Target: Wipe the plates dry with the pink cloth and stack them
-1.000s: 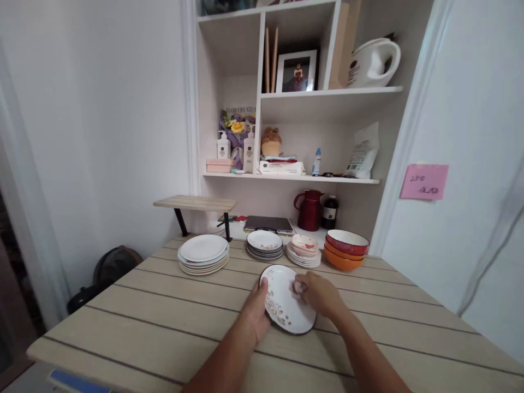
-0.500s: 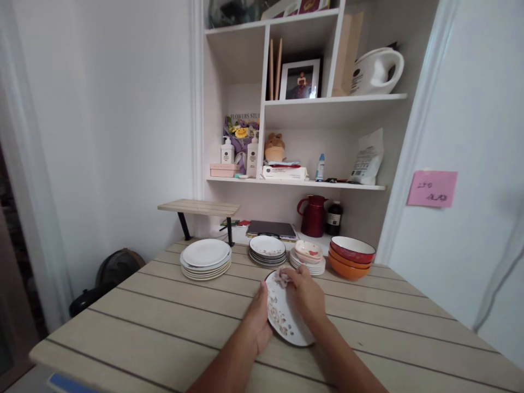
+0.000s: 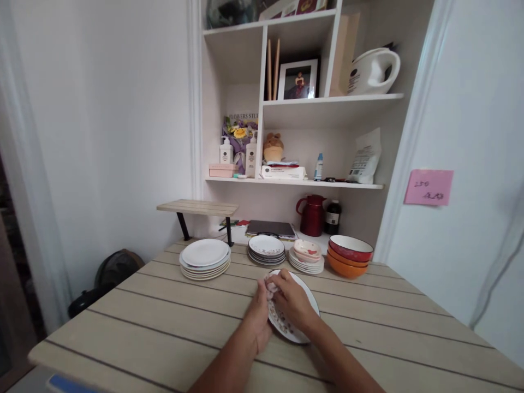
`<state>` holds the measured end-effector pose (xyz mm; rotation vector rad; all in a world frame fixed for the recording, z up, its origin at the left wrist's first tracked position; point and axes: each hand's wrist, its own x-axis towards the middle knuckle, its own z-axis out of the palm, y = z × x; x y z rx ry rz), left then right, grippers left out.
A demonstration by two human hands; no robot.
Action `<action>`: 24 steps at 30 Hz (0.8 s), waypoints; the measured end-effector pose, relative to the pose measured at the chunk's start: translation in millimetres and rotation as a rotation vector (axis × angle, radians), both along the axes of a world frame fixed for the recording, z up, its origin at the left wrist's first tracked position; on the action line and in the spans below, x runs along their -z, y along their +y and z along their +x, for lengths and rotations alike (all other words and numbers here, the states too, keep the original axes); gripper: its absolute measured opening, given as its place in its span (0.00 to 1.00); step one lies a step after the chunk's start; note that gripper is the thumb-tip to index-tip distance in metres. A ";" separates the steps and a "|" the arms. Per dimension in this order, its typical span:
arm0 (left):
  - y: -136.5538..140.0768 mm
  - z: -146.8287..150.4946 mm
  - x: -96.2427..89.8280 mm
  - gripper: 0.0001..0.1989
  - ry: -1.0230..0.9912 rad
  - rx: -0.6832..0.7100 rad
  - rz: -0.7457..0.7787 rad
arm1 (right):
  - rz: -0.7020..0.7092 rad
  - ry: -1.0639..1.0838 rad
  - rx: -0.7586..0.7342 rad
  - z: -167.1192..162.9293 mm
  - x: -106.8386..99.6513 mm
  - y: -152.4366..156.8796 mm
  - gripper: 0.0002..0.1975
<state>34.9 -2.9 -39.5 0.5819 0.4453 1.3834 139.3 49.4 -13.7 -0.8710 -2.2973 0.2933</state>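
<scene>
A white plate [image 3: 308, 297] with a dark rim and brown flower print is tilted up over the table, low in the middle of the head view. My left hand [image 3: 258, 316] grips its left edge, thumb along the rim. My right hand [image 3: 291, 301] lies over the plate's face, its fingers closed on a crumpled pale cloth [image 3: 271, 287] pressed at the upper left of the rim, near my left thumb. Part of the flower print is hidden under my right hand.
Behind the plate stand a stack of white plates [image 3: 204, 254], dark-rimmed plates [image 3: 266, 246], small dishes [image 3: 307, 250] and red and orange bowls [image 3: 347, 262]. A small raised stand [image 3: 196, 207] is at the table's back left. A red jug [image 3: 312, 217] stands beyond.
My right hand has slid the cloth left across the plate, from the upper middle to the left rim. The plate's right side shows more now. My left hand stays in place.
</scene>
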 end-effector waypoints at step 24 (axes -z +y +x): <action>6.4 -4.6 2.7 0.35 0.020 0.053 -0.081 | -0.105 -0.337 0.167 33.3 -14.3 -24.3 0.15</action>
